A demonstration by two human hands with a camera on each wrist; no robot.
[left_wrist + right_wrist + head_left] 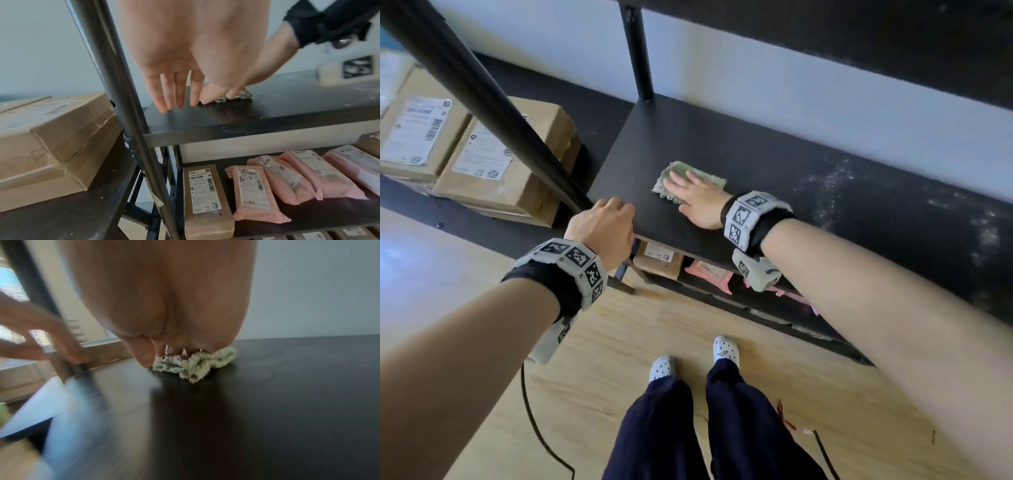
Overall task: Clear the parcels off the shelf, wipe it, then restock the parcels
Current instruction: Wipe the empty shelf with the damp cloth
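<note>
The black shelf (756, 164) holds no parcels. My right hand (695, 202) lies flat, pressing a pale green cloth (714, 180) onto the shelf's left part; the cloth (197, 366) bunches under the fingertips in the right wrist view. My left hand (602, 226) rests at the shelf's front left corner, its straight fingers (176, 97) touching the top surface beside the cloth (240, 95). It holds nothing. White dust (832, 192) streaks the shelf's right part. Brown cardboard parcels (493, 164) sit on the neighbouring shelf to the left.
A black upright post (493, 102) slants past my left hand. On the shelf below lie a brown box (203, 194) and several pink mailers (252, 191). Another black shelf (859, 41) hangs overhead. A cable (534, 428) trails on the wooden floor.
</note>
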